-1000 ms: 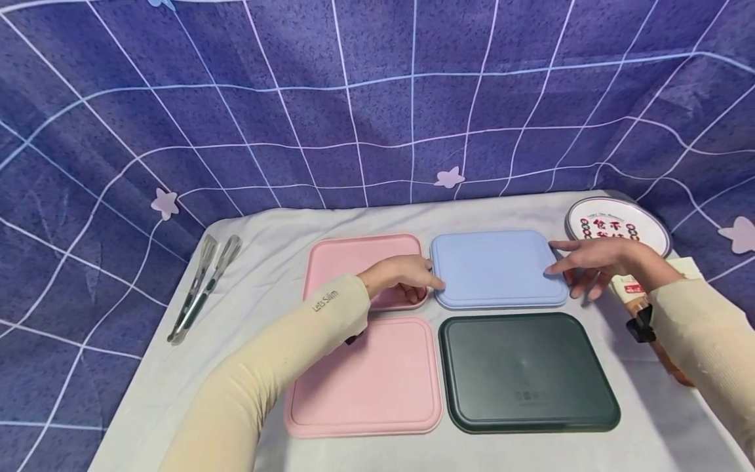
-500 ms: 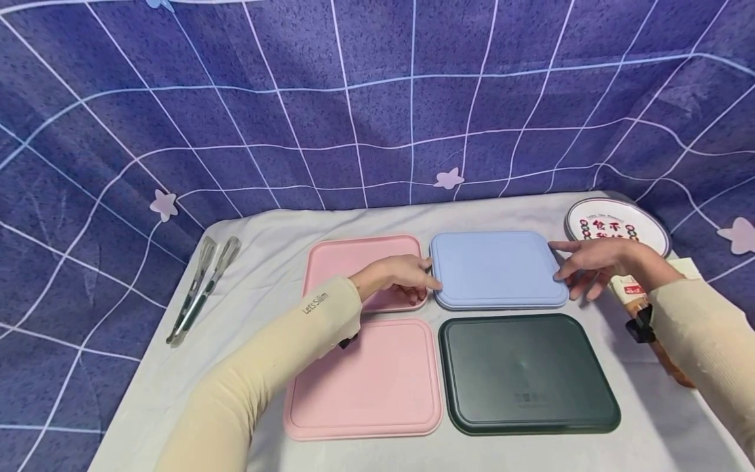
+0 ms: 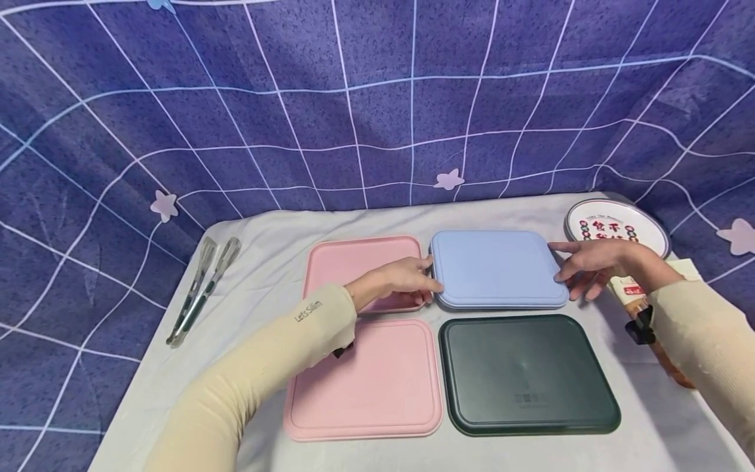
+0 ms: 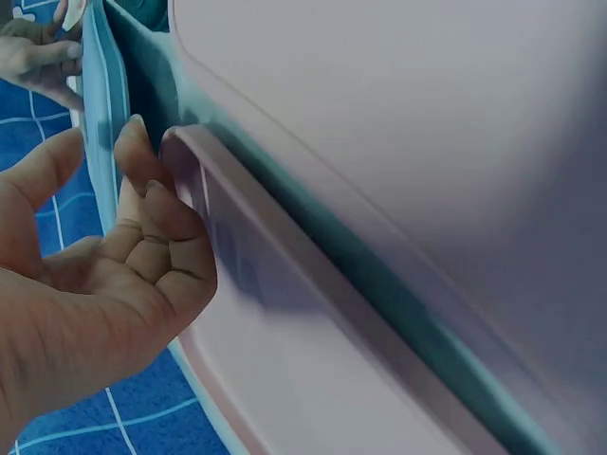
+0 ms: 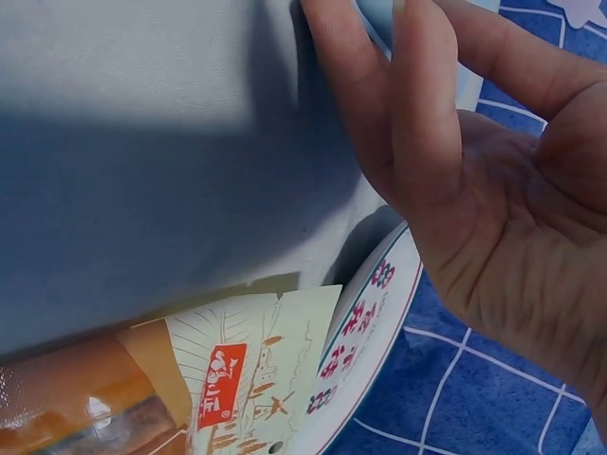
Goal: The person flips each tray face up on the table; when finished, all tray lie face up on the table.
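Note:
A light blue rectangular tray or board [image 3: 495,269] lies at the back of the white-covered table. My left hand [image 3: 404,275] is at its left edge, the index fingertip touching the near-left corner and the other fingers loosely bent. In the left wrist view my left hand [image 4: 114,275] holds nothing in its palm. Across the tray, my right hand [image 3: 598,259] has its fingertips at the right edge. Left of it is a pink rimmed tray [image 3: 345,259], partly behind my left hand. In front lie a larger pink tray [image 3: 371,387] and a dark green one [image 3: 525,373].
Metal tongs [image 3: 203,295] lie at the far left. An oval white plate [image 3: 607,219] with red characters stands at the back right, beside a printed food packet [image 5: 247,370] partly under my right arm. A blue grid-patterned cloth [image 3: 377,98] hangs behind the table.
My left forearm has shifted slightly to the left and down. The right index finger has moved from the tray's top to its right edge. The trays look nearly unmoved.

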`<action>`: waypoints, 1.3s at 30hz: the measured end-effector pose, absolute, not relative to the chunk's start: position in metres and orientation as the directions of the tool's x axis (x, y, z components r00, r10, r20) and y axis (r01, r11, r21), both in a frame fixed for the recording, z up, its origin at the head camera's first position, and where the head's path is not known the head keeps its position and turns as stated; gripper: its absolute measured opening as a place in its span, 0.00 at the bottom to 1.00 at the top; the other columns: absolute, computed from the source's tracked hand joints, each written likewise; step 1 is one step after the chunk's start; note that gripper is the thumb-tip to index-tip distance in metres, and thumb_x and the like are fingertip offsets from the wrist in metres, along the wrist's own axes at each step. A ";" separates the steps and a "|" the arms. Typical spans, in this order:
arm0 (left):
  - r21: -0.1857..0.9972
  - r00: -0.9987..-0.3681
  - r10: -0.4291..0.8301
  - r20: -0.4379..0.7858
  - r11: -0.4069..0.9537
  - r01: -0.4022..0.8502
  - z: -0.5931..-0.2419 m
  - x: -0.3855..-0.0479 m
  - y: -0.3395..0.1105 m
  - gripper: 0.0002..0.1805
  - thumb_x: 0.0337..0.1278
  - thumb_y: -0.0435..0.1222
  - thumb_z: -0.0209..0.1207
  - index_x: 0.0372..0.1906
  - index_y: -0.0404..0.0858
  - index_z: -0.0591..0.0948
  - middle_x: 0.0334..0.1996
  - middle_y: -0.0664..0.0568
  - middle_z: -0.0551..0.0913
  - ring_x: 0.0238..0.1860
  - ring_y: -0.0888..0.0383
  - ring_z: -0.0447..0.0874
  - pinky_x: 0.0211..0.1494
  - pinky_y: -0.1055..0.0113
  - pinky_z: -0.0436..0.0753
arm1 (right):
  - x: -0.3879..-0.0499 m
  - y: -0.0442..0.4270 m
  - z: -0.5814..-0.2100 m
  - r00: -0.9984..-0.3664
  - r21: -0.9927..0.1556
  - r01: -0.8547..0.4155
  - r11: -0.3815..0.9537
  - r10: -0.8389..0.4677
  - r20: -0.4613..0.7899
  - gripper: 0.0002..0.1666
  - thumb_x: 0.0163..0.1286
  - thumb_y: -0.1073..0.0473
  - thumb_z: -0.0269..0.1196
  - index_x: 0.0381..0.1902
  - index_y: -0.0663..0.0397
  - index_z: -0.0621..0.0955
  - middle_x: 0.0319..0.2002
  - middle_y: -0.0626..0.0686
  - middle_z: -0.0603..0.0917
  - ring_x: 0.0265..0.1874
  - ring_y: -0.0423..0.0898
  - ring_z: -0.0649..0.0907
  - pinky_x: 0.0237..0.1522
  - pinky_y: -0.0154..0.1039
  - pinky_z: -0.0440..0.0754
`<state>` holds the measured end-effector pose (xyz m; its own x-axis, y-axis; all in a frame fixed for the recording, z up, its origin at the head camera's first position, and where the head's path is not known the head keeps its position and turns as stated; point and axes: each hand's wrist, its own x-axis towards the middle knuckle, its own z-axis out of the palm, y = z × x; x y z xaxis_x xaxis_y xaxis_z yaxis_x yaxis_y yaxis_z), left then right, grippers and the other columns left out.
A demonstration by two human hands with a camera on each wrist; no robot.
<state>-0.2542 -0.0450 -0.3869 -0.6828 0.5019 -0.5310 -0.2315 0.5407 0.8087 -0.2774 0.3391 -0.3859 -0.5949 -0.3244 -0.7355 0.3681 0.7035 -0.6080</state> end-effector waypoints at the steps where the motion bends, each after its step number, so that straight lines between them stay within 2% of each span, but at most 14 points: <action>1: 0.813 -0.688 0.501 -0.525 0.535 -0.231 -0.387 -0.253 -0.045 0.51 0.65 0.35 0.63 0.80 0.36 0.42 0.21 0.49 0.82 0.17 0.63 0.75 0.27 0.74 0.79 | -0.277 0.340 -0.386 -0.596 -0.609 0.368 0.702 -0.325 -0.734 0.62 0.71 0.58 0.61 0.78 0.53 0.27 0.30 0.55 0.88 0.31 0.46 0.89 0.32 0.43 0.88; 8: 0.836 -0.714 0.494 -0.496 0.494 -0.239 -0.385 -0.248 -0.045 0.52 0.63 0.36 0.65 0.81 0.41 0.44 0.24 0.48 0.83 0.19 0.62 0.76 0.27 0.73 0.77 | -0.277 0.345 -0.387 -0.602 -0.631 0.374 0.680 -0.339 -0.723 0.63 0.70 0.57 0.62 0.79 0.50 0.27 0.32 0.56 0.88 0.32 0.46 0.89 0.33 0.44 0.88; 21: 0.860 -0.790 0.469 -0.395 0.490 -0.139 -0.383 -0.242 -0.045 0.52 0.62 0.39 0.66 0.80 0.38 0.45 0.25 0.48 0.85 0.20 0.61 0.78 0.27 0.72 0.76 | -0.278 0.343 -0.389 -0.604 -0.663 0.366 0.653 -0.375 -0.703 0.64 0.70 0.56 0.63 0.79 0.50 0.27 0.31 0.56 0.88 0.32 0.46 0.89 0.35 0.44 0.88; 32: 0.875 -0.823 0.456 -0.339 0.474 -0.098 -0.379 -0.239 -0.043 0.54 0.61 0.39 0.66 0.81 0.41 0.43 0.28 0.46 0.87 0.20 0.60 0.80 0.29 0.69 0.78 | -0.280 0.342 -0.394 -0.598 -0.672 0.382 0.634 -0.385 -0.703 0.63 0.71 0.56 0.63 0.79 0.49 0.26 0.33 0.53 0.88 0.32 0.45 0.89 0.34 0.44 0.88; 39: 0.885 -0.829 0.444 -0.339 0.450 -0.120 -0.372 -0.233 -0.042 0.53 0.62 0.37 0.65 0.81 0.41 0.42 0.23 0.49 0.85 0.19 0.62 0.77 0.28 0.71 0.78 | -0.278 0.342 -0.395 -0.595 -0.678 0.390 0.623 -0.392 -0.702 0.63 0.71 0.57 0.62 0.79 0.48 0.26 0.36 0.53 0.87 0.33 0.45 0.89 0.34 0.44 0.88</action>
<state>-0.2333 -0.0417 -0.3720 -0.8294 0.4443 -0.3386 -0.1205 0.4496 0.8851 -0.2782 0.3415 -0.3950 -0.5947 -0.3917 -0.7021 0.3903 0.6228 -0.6780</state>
